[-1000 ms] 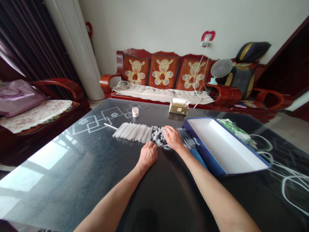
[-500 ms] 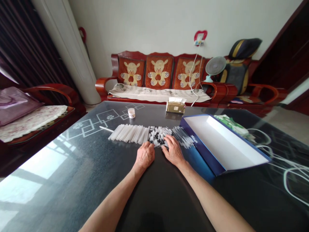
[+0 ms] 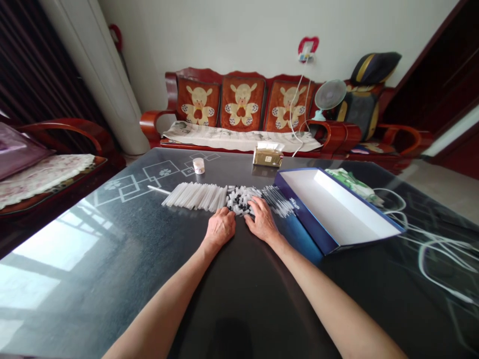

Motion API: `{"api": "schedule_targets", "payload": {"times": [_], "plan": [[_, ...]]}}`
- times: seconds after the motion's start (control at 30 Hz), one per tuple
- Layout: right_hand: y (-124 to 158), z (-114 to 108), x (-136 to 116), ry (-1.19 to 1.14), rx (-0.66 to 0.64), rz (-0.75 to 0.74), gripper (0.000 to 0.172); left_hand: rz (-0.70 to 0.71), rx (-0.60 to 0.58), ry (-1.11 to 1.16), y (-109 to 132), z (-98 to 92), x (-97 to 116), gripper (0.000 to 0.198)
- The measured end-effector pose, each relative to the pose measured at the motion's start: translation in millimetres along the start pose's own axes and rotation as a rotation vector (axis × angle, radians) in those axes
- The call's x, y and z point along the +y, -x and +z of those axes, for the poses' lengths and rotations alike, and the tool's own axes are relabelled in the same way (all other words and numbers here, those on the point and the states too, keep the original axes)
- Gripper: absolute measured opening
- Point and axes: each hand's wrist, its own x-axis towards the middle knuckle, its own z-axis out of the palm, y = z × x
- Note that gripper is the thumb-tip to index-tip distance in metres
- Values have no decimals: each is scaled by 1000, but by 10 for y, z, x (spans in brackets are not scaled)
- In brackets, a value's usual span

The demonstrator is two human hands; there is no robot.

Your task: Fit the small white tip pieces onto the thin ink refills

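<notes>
Small white-and-black plastic pieces [image 3: 239,199] lie in a loose heap on the table, with both hands at its near side. The left hand [image 3: 220,228] rests palm down, its fingertips [image 3: 227,213] against the heap. The right hand [image 3: 262,222] lies just beside it, its fingers spread over the heap's right part. The hands are apart and not visibly clamped on anything, though a piece could be hidden beneath the fingers. The pieces look light, hard and easily scattered, so they would probably be best pinched singly by their sides.

Left of the heap, a tight row of translucent white plastic tubes [image 3: 194,196] lies side by side. They look stiff, light and apt to roll, so the middle seems the surest hold. One loose white tube [image 3: 159,190] lies past the row's far end. Right of the heap, a bunch of thin clear rods [image 3: 277,201] fans toward an open blue cardboard box [image 3: 310,224] with a white interior. All of this sits on a dark glass-topped table [image 3: 112,279], with a small white jar [image 3: 199,165] and a tan tissue packet [image 3: 267,157] beyond.
</notes>
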Motion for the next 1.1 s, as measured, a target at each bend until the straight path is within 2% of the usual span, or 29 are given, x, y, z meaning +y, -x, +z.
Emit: {"api": "schedule_targets", "payload": {"times": [0.13, 0.37, 0.47, 0.6, 0.7, 0.87, 1.1], "plan": [[46, -58, -61, 11, 38, -2, 48, -4, -4, -11, 8, -20, 20, 28], [338, -192, -104, 10, 52, 132, 51, -28, 7, -19, 1, -14, 36, 28], [426, -240, -105, 12, 8, 138, 50, -22, -5, -31, -4, -11, 31, 28], [425, -267, -123, 30, -94, 141, 44, -21, -15, -49, -9, -21, 28, 27], [393, -247, -131, 44, -124, 146, 43, -8, -13, -54, -12, -24, 27, 26], [384, -188, -124, 74, -69, 188, 52, -6, -16, -44, -21, -14, 25, 25], [390, -151, -114, 115, -40, 179, 48, -22, -62, -31, -36, -35, 33, 27]]}}
